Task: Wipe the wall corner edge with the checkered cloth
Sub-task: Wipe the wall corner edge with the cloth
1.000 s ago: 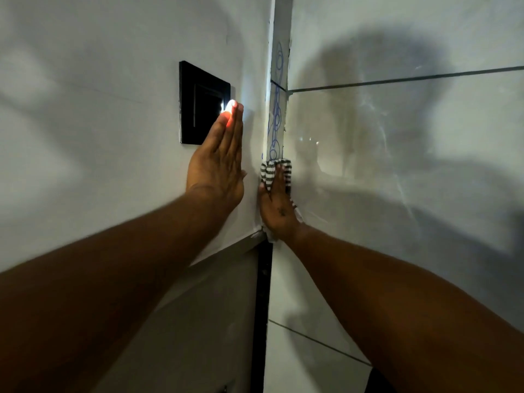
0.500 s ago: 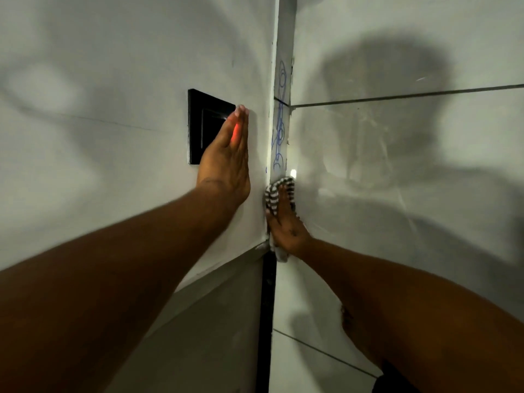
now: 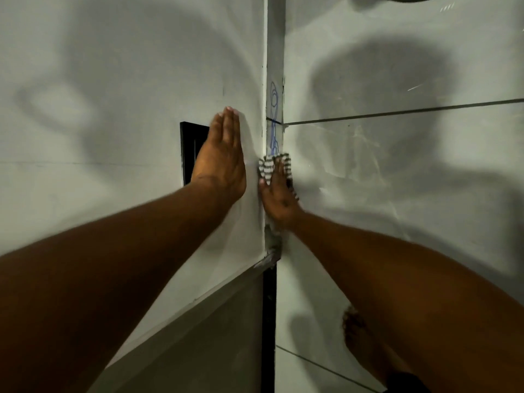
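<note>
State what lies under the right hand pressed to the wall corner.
Under the right hand the checkered cloth shows, bunched past the fingertips against the corner edge. Blue scribbles rise above; any beneath hand and cloth are covered.

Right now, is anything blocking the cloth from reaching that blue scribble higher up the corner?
Nothing visible. The right hand presses the black-and-white checkered cloth on the narrow white corner strip, just under the blue pen scribble; only bare strip lies above.

left hand [image 3: 221, 160] flat, right hand [image 3: 279, 199] pressing
</note>
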